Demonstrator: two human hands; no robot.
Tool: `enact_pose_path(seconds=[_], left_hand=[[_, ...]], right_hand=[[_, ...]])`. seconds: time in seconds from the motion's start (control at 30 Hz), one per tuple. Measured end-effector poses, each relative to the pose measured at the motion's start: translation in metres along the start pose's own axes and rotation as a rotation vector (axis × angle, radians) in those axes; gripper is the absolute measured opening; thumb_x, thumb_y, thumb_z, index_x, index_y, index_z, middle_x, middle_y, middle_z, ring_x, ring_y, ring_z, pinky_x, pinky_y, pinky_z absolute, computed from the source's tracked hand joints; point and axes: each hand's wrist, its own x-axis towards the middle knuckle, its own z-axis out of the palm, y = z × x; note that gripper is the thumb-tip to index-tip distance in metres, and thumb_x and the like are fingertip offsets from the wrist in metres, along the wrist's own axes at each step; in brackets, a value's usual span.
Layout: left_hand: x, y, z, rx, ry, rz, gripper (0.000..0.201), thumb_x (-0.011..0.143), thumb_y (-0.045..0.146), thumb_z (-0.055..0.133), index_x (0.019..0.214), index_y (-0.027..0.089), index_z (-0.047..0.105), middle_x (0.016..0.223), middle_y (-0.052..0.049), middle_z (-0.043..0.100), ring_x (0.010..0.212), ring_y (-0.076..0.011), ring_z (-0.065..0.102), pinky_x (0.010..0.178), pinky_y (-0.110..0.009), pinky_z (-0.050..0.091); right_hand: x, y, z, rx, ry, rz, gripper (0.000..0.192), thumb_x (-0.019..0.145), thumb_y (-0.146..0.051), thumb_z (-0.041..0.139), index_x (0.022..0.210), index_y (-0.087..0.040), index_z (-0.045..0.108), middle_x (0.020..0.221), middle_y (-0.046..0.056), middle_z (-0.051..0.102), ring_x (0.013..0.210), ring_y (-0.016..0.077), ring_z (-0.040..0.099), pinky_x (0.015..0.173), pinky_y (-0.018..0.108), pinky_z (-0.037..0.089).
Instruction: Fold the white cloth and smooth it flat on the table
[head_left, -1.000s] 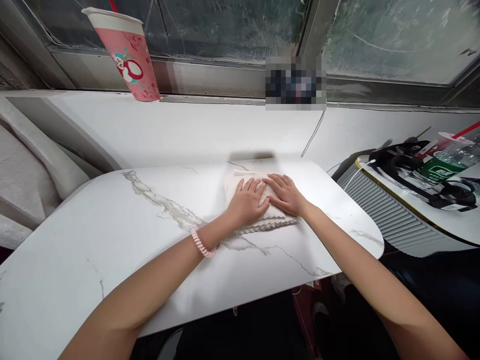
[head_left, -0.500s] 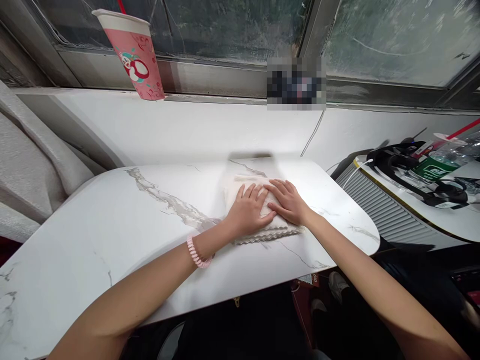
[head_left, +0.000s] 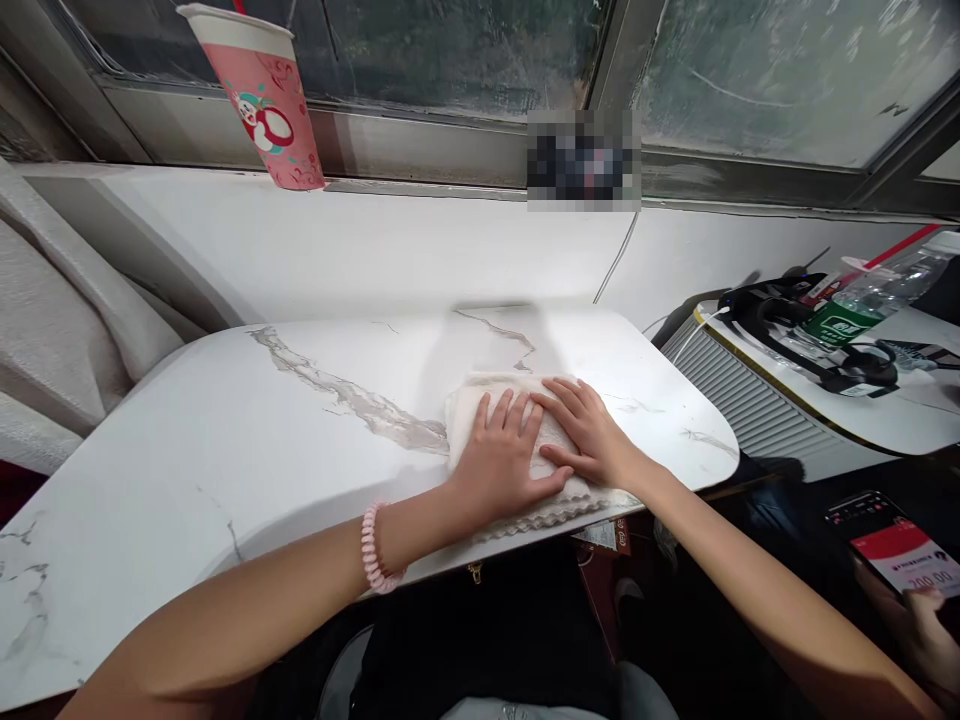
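Head view — both hands (head_left: 547, 455) flat on folded cloth (head_left: 480, 400); no legible writing.

Soft cream cloth towel (head_left: 480, 400) with scalloped edge, glossy white marble-look table (head_left: 225, 440), pink paper cup (head_left: 262, 95)

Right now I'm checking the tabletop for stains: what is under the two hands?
A folded cream cloth lies flat on the marble table under the left hand and right hand. The tabletop beneath it is covered.
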Motion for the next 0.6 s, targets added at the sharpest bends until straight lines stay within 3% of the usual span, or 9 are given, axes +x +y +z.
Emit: enact_pose_path(seconds=[0.23,0.33,0.5,0.6], left_hand=[[-0.011,0.013,0.002,0.008,0.001,0.011,0.082,0.090,0.067,0.044,0.147,0.008,0.043,0.155,-0.021,0.040,0.148,-0.0390,0.027,0.121,-0.062,0.015],[-0.011,0.012,0.000,0.019,-0.026,0.016,0.082,0.092,0.068,0.039,0.148,0.007,0.041,0.156,-0.020,0.038,0.148,-0.0388,0.026,0.121,-0.061,0.015],[-0.009,0.007,-0.003,-0.003,-0.059,0.023,0.089,0.093,0.074,0.027,0.152,0.008,0.034,0.158,-0.019,0.034,0.149,-0.0369,0.024,0.121,-0.059,0.015],[-0.007,0.005,-0.006,-0.015,-0.073,0.028,0.090,0.092,0.075,0.030,0.154,0.010,0.031,0.161,-0.018,0.028,0.151,-0.0364,0.017,0.122,-0.061,0.009]], right_hand=[[-0.016,-0.019,-0.013,-0.060,-0.013,0.013,0.061,0.098,-0.053,0.041,0.152,-0.025,0.036,0.152,0.013,0.043,0.145,0.0324,0.033,0.120,0.064,0.022],[-0.012,-0.024,-0.023,-0.060,-0.015,-0.014,0.057,0.099,-0.048,0.044,0.148,-0.020,0.042,0.148,0.016,0.047,0.142,0.0338,0.038,0.117,0.063,0.029],[-0.003,-0.033,-0.030,0.123,0.011,0.032,0.045,0.101,-0.039,0.043,0.144,-0.026,0.046,0.149,0.011,0.047,0.138,0.0278,0.044,0.110,0.051,0.045],[-0.001,-0.033,-0.018,0.227,0.052,0.019,0.046,0.102,-0.031,0.037,0.147,-0.028,0.041,0.148,0.009,0.049,0.138,0.0255,0.045,0.114,0.052,0.041]])
